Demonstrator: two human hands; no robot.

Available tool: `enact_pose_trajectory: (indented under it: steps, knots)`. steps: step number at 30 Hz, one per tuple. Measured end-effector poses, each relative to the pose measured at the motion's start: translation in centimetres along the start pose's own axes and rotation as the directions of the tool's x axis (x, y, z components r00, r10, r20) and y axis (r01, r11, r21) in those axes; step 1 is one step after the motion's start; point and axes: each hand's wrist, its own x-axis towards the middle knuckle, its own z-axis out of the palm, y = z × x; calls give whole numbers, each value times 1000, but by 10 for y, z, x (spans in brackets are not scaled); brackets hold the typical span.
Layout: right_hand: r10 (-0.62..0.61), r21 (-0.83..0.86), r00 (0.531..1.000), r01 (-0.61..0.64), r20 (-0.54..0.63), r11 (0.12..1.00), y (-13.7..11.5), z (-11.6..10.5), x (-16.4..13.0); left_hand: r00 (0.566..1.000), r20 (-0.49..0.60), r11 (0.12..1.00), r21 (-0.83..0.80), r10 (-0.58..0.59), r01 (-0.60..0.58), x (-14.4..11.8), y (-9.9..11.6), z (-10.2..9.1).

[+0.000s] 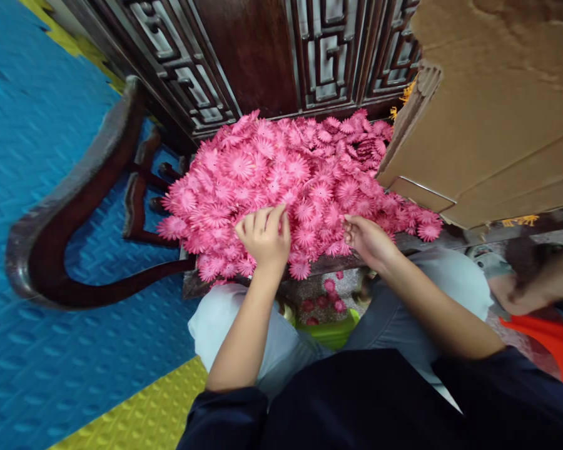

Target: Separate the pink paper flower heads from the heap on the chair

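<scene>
A big heap of pink fabric flower heads (291, 175) covers the seat of a dark carved wooden chair (65, 206). My left hand (264, 236) rests on the near edge of the heap with its fingers curled over a few flowers. At the heap's right front edge, my right hand (368, 239) pinches pink flowers between its fingertips. Both forearms reach out from dark sleeves above my light-trousered knees.
A brown cardboard box (488, 119) stands at the right, against the heap. Several fallen flowers (328, 300) lie on the floor between my knees by a green object (331, 331). Blue and yellow foam mats (32, 125) cover the left floor. Another person's arm (539, 284) shows far right.
</scene>
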Motion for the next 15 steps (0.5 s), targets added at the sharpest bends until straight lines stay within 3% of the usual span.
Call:
enact_pose_trajectory:
  steps: [5, 10, 15]
  knots:
    - [14, 1, 1000, -14, -12, 1000, 0, 2, -1, 965, 245, 992, -102, 93, -69, -4, 10, 5]
    - [-20, -64, 1000, 20, 3, 998, 3, 2, 0, 966, 250, 962, -274, 71, 1, -8, 23, 1]
    - [-145, -348, 982, 178, 119, 921, 9, 4, -3, 947, 319, 859, -494, 37, 132, -11, 31, -2]
